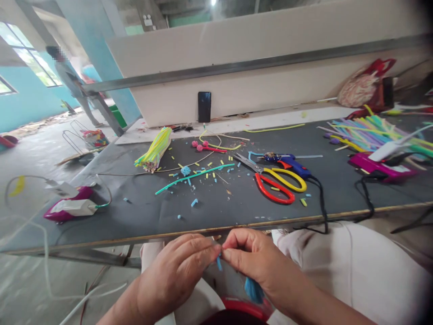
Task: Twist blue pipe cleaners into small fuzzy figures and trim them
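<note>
Over my lap, just in front of the table edge, my left hand (181, 271) and my right hand (252, 257) meet, both with fingers closed in a pinch. A short blue pipe cleaner (219, 263) pokes down between the fingertips; most of it is hidden. Below my right palm shows a blue fuzzy bundle (253, 290), partly covered by the hand. On the table ahead lie a green pipe cleaner (194, 177), a small blue fuzzy ball (185, 170) and several cut blue and yellow bits. Scissors (267, 174) with red and yellow handles rest to the right.
A blue glue gun (292, 166) lies behind the scissors, its black cord running over the table edge. Purple power strips (72, 204) sit left and right. Pipe cleaner bundles (155, 146), pink balls (199, 145) and a phone (204, 107) stand farther back. A person (72, 81) is at far left.
</note>
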The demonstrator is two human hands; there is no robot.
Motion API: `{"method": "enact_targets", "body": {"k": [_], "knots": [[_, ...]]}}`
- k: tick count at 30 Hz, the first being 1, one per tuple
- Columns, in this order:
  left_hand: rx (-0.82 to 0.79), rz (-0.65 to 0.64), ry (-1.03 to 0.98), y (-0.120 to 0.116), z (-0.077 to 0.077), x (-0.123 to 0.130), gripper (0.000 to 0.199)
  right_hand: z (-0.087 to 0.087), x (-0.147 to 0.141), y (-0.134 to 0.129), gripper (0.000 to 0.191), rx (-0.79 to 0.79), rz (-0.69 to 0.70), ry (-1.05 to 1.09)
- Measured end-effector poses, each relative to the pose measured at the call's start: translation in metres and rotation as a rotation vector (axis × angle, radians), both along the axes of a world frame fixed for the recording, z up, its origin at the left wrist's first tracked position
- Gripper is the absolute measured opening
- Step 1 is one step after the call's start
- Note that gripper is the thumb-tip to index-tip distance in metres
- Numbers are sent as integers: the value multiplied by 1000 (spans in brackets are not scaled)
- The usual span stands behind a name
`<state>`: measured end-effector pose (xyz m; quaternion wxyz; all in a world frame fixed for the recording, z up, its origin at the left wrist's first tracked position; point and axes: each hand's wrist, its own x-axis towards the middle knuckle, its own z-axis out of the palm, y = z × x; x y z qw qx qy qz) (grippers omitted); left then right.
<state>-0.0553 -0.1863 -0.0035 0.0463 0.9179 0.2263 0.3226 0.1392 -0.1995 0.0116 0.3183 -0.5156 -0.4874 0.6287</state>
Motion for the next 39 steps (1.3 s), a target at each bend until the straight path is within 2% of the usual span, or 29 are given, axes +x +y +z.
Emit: {"method": "enact_targets", "body": {"k": [4, 8, 14, 18, 23, 30, 34, 39], "knots": [[-145, -48, -50, -2, -5, -3, 37, -4, -1, 0, 16, -18, 23, -37], [-246, -45, -126, -7, -11, -3, 34, -7, -5, -2, 13, -32, 48, -55], [-101, -35, -118, -8, -15, -8, 34, -9, -9, -5, 14, -133, 34, 100], [-70, -26, -144, -8, -19, -10, 33, -6, -10, -5, 18, -150, 16, 133], [-128, -17, -204, -11, -25, -5, 35, -6, -12, -5, 13, -90, 58, 42], [-107, 93, -410, -21, -30, 8, 28, -11, -18, -7, 14, 143, 39, -112], [-115, 189, -468, -25, -33, 15, 23, -15, -21, -7, 16, 159, 30, -129], [-404, 270, -653, -30, -46, 19, 14, -15, -22, -7, 15, 268, 66, -212]]}}
